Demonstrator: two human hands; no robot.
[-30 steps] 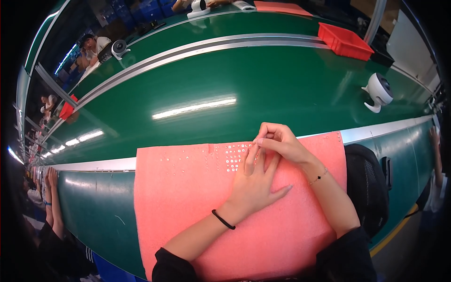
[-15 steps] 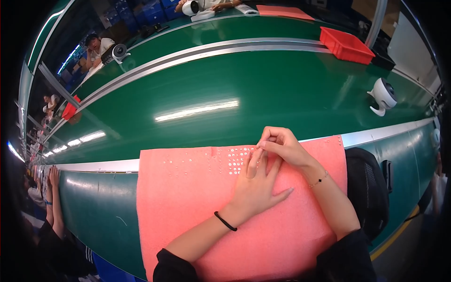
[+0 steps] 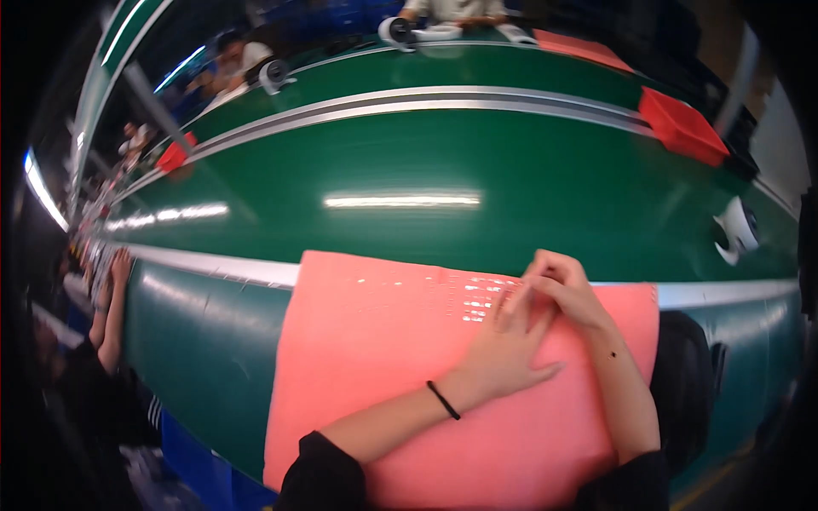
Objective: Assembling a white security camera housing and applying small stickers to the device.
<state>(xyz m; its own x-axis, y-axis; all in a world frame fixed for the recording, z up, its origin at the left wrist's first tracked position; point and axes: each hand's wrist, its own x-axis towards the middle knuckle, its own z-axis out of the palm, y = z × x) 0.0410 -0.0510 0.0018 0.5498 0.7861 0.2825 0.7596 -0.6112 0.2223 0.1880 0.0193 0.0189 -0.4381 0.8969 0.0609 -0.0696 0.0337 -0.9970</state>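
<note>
1. Green bench spans your head view.
2. Small shiny pieces, mid-frame on your pink sheet, look light, probably slippery; take their edges.
3. Your left hand spreads; your right hand curls, pinching what, you cannot tell.

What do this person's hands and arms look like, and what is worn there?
Black sleeves end near the elbows. The left hand is bare, with a black wristband; the right hand is bare, with a small dark charm near the wrist.
</note>
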